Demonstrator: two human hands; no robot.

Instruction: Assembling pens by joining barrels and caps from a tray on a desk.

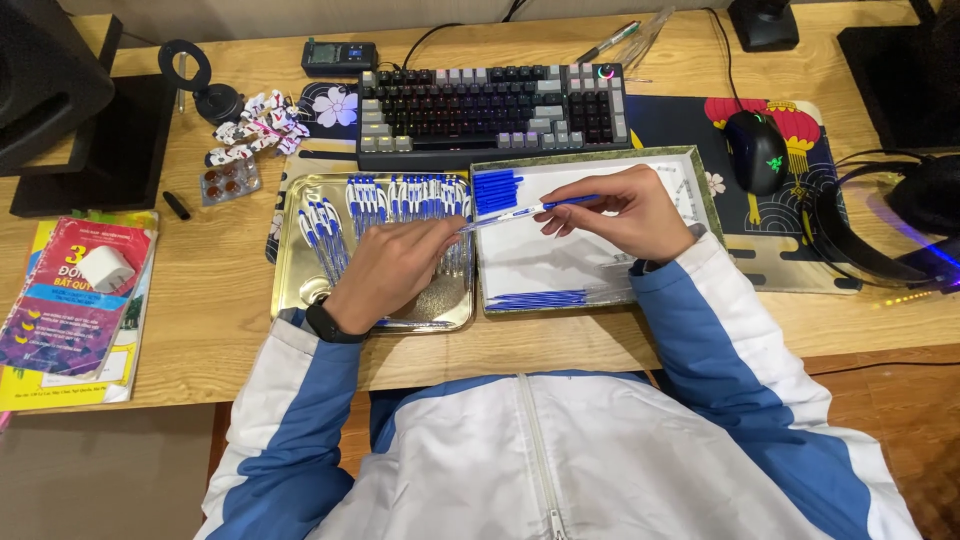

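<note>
We hold one blue pen (528,210) over the white tray (560,262), both hands' fingers clamped on it: left hand (392,268) at its tip, right hand (625,212) at its cap; we judge assembly underway; finished pens (385,200) fill the gold tray (290,262); pressing the parts together needs straight alignment.

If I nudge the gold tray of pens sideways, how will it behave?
The gold tray looks like thin metal on smooth wood, so it probably slides easily. Its loose blue-capped pens would likely roll and rattle. The left hand resting in it would resist.
</note>
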